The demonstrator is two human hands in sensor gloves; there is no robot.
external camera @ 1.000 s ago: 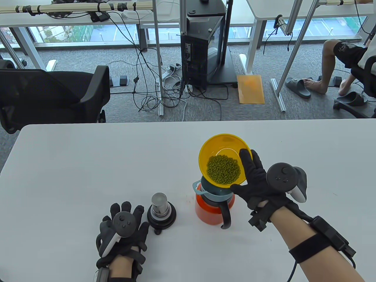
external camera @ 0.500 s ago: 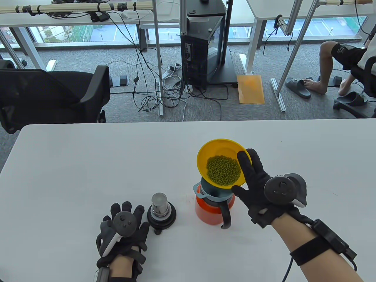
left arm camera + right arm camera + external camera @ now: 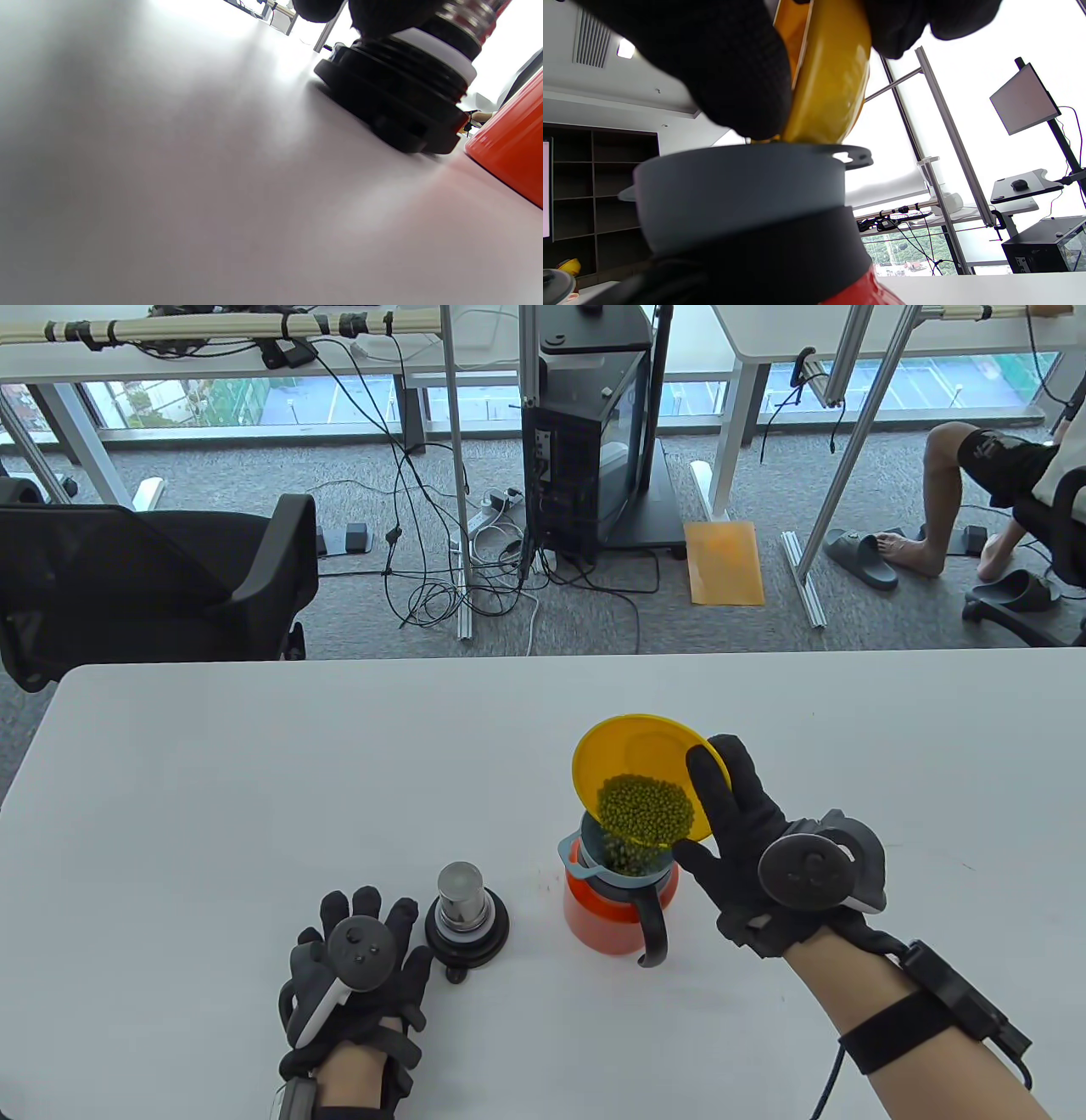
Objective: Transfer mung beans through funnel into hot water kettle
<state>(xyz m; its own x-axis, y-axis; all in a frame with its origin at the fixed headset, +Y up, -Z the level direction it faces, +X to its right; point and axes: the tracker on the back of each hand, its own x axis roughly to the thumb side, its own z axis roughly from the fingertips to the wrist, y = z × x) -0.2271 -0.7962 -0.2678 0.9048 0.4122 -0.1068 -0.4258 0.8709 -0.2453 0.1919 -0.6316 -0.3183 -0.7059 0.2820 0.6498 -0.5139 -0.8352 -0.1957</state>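
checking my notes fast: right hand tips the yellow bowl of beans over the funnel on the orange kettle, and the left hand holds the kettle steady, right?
One thing is off: the left hand does not hold the kettle. In the table view it rests on the table beside the kettle's lid, apart from the kettle. The rest stands: the right hand tips the yellow bowl of beans over the funnel.

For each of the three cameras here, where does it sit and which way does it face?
Table view: above, looking down; left hand flat, right hand tipping yellow bowl into funnel.
Left wrist view: at tabletop level, facing kettle lid; glove fingertips at the top.
Right wrist view: below, looking up; fingers grip bowl.
Shared: orange kettle.
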